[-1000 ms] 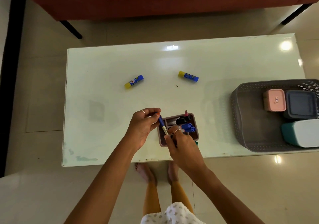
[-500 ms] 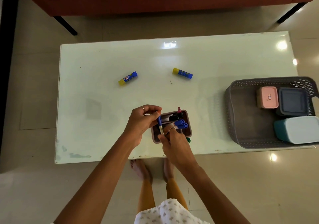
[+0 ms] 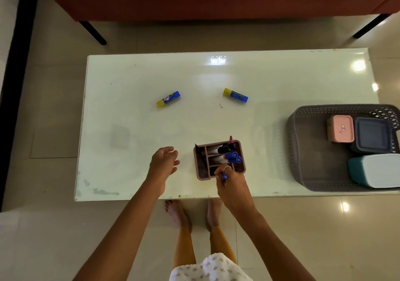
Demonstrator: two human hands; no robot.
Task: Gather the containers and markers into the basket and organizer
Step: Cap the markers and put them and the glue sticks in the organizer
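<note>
On the pale table (image 3: pixel 129 129) a pinkish-brown organizer (image 3: pixel 242 168) stands near the front edge, at about 6 o'clock from the table's middle. Its compartments hold markers: two with blue caps (image 3: pixel 232 157) lie side by side, and a black-capped one (image 3: pixel 225 149) lies just behind them. The right hand (image 3: pixel 232 185) rests at the organizer's near side, fingers curled round a blue pen (image 3: pixel 223 176) whose end shows at the knuckles. The left hand (image 3: pixel 163 165) hovers just beside the organizer at its 9 o'clock, fingers loosely spread and holding nothing. Two blue-and-yellow glue sticks lie on the table well apart, one (image 3: pixel 168 99) at 11 o'clock from the organizer, the other (image 3: pixel 235 95) at 12 o'clock. At 3 o'clock a grey basket (image 3: pixel 303 151) holds a pink box (image 3: pixel 341 128), a dark blue box (image 3: pixel 372 135) and a teal box with a white lid (image 3: pixel 376 170).
</note>
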